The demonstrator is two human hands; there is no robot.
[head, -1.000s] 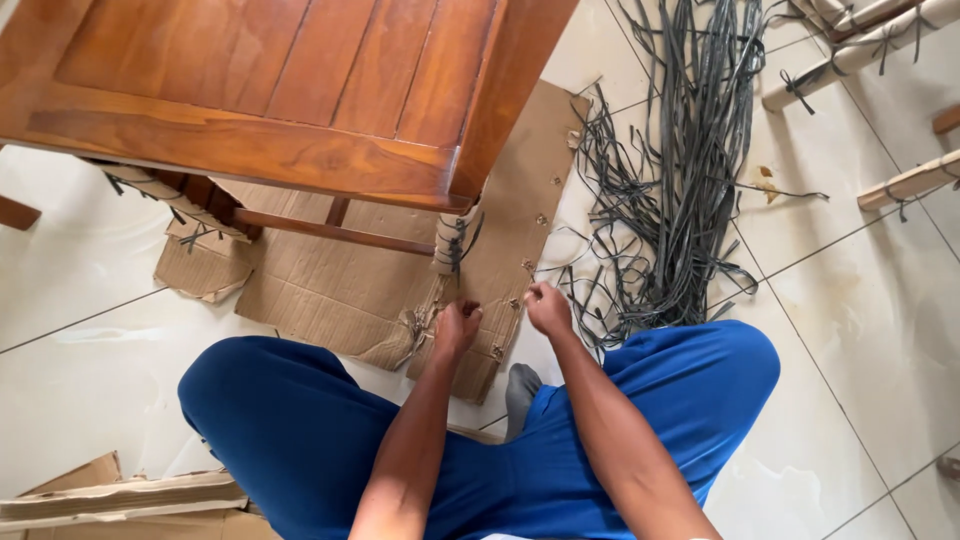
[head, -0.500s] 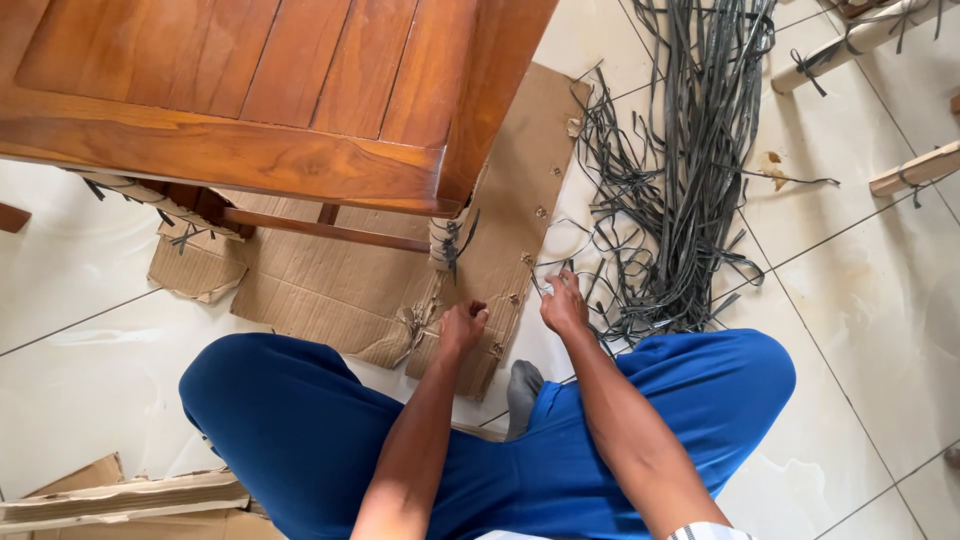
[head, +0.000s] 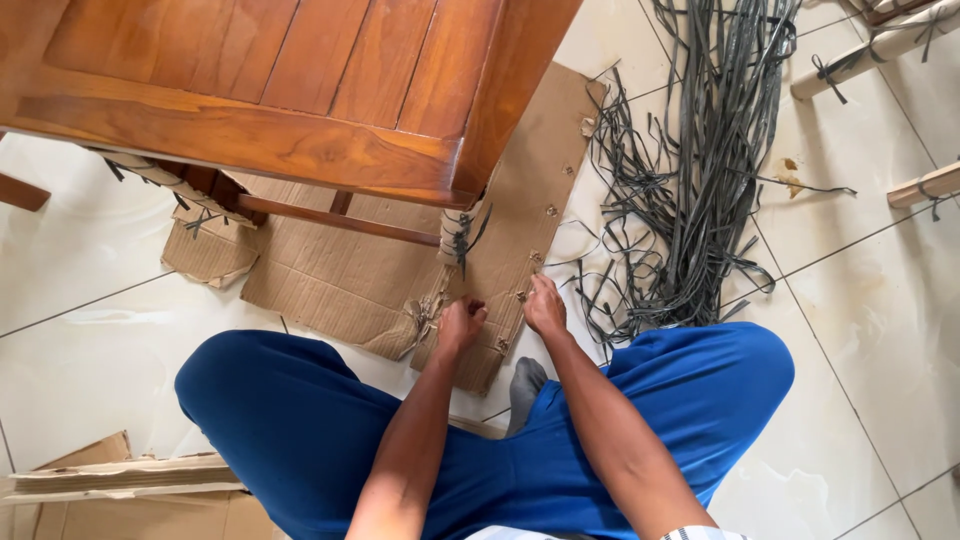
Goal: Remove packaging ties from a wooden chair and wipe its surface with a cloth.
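Note:
I sit on the floor in blue trousers (head: 290, 420) before a brown wooden piece of furniture (head: 300, 150). Its near leg (head: 458, 235) is wrapped in cardboard and tied with grey strap. My left hand (head: 462, 322) is closed in a fist on the crumpled cardboard wrap at the foot of that leg. My right hand (head: 545, 305) lies just to its right, fingers bent down on the edge of the flat cardboard sheet (head: 330, 280), beside thin grey strap ends. Whether it grips a strap is hidden.
A big heap of loose grey straps (head: 690, 200) spreads over the white tiles to the right. Cardboard-wrapped sticks (head: 880, 45) lie at the top right. Folded cardboard pieces (head: 110, 480) sit by my left knee. My grey sock (head: 525, 385) shows between my legs.
My right hand went a little right toward the straps, then came back beside the left hand. My left hand stayed on the wrap at the leg.

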